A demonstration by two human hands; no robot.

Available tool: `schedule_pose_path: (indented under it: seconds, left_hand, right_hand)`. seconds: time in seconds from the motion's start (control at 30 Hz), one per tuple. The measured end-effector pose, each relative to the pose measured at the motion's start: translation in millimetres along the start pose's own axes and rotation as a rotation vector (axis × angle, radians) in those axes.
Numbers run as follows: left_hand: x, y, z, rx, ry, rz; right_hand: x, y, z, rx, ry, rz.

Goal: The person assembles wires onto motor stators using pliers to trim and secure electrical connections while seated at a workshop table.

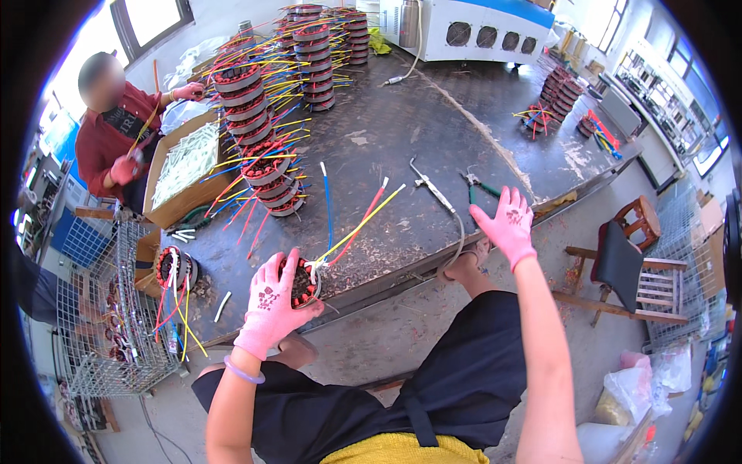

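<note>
At the table's near edge, my left hand, in a pink glove, grips a stator with red insulation and dark windings. Its fingers lie along the stator's left side, the thumb at its near side. Blue, red and yellow leads with white ends fan away from the stator across the table; a pale tie is at their base. My right hand, also gloved in pink, is open with fingers apart beside green-handled pliers; whether it touches them I cannot tell. Between the hands lies a thin metal torch-like tool on a grey hose.
Tall stator stacks with loose leads stand left of centre. Another stator sits at the left corner. A carton of white sleeves is beside a seated co-worker. A white machine stands behind; a wooden chair is at right.
</note>
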State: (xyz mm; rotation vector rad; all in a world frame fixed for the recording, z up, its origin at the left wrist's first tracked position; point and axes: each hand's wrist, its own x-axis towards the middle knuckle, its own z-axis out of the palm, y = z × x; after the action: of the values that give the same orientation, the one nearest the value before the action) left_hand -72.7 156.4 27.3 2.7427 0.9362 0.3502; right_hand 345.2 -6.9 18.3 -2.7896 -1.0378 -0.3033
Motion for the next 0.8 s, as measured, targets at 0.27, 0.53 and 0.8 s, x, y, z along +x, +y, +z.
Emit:
schedule_pose_path:
  seconds: [0.27, 0.53, 0.8]
  left_hand:
    - [6.4, -6.0, -14.8, -0.163, -0.004, 0.022]
    - [-18.0, 42.1, -28.7, -0.217, 0.413, -0.173]
    - [-25.5, 75.8, -34.8, -0.074, 0.575, -0.175]
  right_hand:
    - [30.5, -9.5, -2.8, -0.102, -0.193, 0.047]
    - [-15.8, 22.6, -0.9, 1.978, -0.54, 0.39]
    - [-205.9, -66.0, -60.5, 2.056, -1.172, 0.256]
